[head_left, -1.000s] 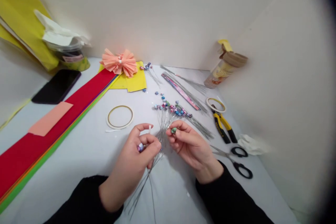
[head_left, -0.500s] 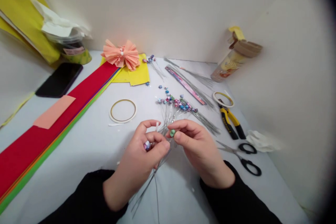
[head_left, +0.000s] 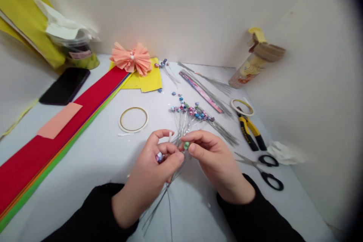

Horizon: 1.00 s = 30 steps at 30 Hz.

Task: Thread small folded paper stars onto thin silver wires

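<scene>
My left hand (head_left: 159, 162) is closed around thin wire stems (head_left: 159, 205), whose ends stick out below it. A purple-blue folded paper star (head_left: 159, 157) shows between its fingers, and a small white strip (head_left: 170, 136) stands at the index fingertip. My right hand (head_left: 214, 160) pinches a small green paper star (head_left: 186, 145) between thumb and fingers, close to my left fingertips. Just beyond both hands, a cluster of colourful paper stars (head_left: 193, 111) on wires fans out over the table. Whether the green star sits on a wire is hidden.
A tape roll (head_left: 121, 128) lies left of my hands. Scissors (head_left: 270, 179), pliers (head_left: 256, 136) and another tape roll (head_left: 251, 112) lie right. Loose wires and a patterned strip (head_left: 202, 92) are behind. Stacked coloured paper (head_left: 65, 128), a phone (head_left: 65, 86) and a cup (head_left: 256, 64) stand around.
Both hands hold nearly the same pose. The whole scene has shifted very slightly with the camera.
</scene>
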Available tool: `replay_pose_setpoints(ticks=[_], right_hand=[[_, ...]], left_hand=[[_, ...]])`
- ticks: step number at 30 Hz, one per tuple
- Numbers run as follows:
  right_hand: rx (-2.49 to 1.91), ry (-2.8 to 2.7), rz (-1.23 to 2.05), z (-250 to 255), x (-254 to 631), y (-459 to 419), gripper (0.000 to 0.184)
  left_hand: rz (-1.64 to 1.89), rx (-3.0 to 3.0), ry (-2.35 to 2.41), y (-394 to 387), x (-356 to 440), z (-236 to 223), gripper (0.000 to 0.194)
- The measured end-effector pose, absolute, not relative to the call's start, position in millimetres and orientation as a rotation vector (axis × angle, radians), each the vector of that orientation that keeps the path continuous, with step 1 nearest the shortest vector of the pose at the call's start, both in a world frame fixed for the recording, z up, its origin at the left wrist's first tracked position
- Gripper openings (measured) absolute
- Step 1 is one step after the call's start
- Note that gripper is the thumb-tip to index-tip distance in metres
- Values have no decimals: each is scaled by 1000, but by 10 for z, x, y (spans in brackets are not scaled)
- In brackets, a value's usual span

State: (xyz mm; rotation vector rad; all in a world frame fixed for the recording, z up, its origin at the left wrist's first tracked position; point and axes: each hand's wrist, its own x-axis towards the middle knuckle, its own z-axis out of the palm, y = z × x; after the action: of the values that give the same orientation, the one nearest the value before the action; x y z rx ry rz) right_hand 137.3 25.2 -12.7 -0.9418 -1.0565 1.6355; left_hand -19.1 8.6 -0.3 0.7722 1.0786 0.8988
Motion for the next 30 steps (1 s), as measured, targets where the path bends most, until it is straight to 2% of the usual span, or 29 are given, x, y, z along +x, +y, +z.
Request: replay_pose_setpoints(ticks=[30], right_hand=[[-980,-1159,1544,-116,1399,255,11]], left_hand=[[884,765,1071,91,-192,20,36]])
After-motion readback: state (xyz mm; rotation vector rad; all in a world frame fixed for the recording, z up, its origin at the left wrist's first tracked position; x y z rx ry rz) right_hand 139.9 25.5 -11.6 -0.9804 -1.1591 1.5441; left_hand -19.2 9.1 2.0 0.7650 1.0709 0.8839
